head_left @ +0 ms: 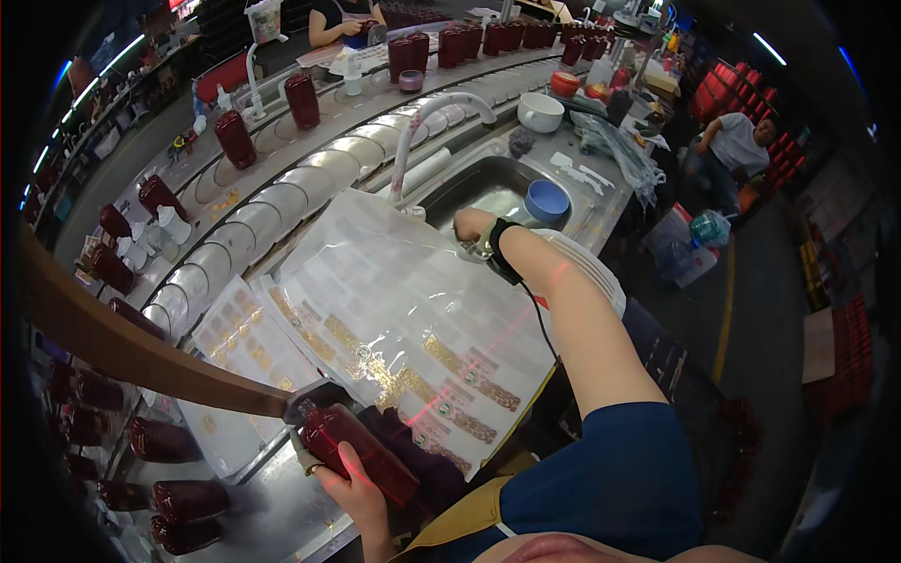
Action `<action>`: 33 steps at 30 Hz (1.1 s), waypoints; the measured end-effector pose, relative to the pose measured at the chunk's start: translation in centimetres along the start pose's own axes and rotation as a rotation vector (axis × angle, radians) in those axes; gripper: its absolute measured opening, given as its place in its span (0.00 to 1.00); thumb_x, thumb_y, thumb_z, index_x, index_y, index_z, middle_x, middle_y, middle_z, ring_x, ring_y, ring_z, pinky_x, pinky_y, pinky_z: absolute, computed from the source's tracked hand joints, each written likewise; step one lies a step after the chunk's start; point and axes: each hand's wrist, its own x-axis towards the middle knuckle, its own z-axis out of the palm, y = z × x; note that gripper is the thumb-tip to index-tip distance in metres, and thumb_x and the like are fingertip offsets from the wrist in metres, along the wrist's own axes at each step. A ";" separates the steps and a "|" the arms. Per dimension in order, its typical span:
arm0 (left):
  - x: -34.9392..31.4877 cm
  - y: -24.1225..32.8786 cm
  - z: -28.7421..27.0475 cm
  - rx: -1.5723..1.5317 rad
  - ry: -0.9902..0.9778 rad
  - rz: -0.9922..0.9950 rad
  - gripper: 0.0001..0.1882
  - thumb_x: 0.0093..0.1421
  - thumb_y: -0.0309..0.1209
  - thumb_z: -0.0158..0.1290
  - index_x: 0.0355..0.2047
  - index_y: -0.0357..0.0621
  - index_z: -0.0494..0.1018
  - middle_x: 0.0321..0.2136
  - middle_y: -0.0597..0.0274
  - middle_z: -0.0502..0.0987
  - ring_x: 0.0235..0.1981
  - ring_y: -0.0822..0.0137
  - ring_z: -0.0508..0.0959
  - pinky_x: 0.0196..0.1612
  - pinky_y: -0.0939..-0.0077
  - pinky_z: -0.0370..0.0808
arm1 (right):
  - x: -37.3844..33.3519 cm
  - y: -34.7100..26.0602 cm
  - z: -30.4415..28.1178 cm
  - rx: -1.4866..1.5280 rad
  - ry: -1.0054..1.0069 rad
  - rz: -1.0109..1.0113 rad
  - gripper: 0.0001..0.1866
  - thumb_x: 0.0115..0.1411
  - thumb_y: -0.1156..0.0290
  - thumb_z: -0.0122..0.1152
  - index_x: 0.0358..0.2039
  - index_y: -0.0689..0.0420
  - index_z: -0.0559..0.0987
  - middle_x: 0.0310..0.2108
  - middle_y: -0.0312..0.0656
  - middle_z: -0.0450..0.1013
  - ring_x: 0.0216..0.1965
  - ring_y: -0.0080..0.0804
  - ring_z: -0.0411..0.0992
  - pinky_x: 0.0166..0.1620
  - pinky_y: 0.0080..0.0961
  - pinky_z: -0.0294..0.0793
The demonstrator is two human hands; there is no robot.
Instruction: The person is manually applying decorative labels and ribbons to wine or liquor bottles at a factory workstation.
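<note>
My left hand [355, 483] is closed round a dark red glass bottle [371, 455], tilted, its end against the dark fitting of a brown wooden bar [160, 342]. A dark purple cloth [434, 469] lies beside the bottle. Stretched forward, my right hand [477, 228] is over the near edge of the metal sink [483, 188]. Its fingers are curled, and what they hold, if anything, is hidden. A dark strap with a cable is round that wrist. Between my hands lies a wet, glossy sheet of gold decals [413, 310], with a second decal sheet [249, 342] left of it.
A curved tap [413, 131] rises behind the sink, which holds a blue bowl [547, 201]. A white pot [541, 113] stands beyond. A conveyor [282, 202] curves past, with several red bottles [235, 139] along it. One person works across the line; another sits at right.
</note>
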 end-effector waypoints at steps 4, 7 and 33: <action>0.0 -0.9 -0.4 -0.044 -0.037 -0.114 0.29 0.74 0.34 0.52 0.69 0.32 0.58 0.56 0.50 0.74 0.53 0.63 0.76 0.57 0.68 0.74 | -1.1 1.4 -1.1 0.140 0.233 -0.124 0.14 0.56 0.65 0.64 0.42 0.54 0.88 0.42 0.54 0.83 0.44 0.55 0.82 0.47 0.46 0.82; 0.1 -2.1 -0.9 -0.032 -0.039 -0.108 0.31 0.75 0.36 0.51 0.71 0.34 0.55 0.58 0.51 0.73 0.53 0.64 0.76 0.56 0.70 0.75 | -3.0 0.6 -2.3 0.282 0.448 -0.135 0.13 0.54 0.65 0.68 0.39 0.56 0.87 0.37 0.53 0.82 0.40 0.53 0.81 0.46 0.43 0.81; 0.1 2.4 0.8 0.763 -0.072 0.419 0.47 0.54 0.25 0.62 0.72 0.32 0.54 0.72 0.36 0.52 0.71 0.34 0.54 0.73 0.45 0.54 | -28.5 -13.7 -8.2 0.638 0.683 -0.714 0.06 0.59 0.76 0.66 0.37 0.55 0.83 0.36 0.43 0.79 0.40 0.45 0.78 0.43 0.37 0.77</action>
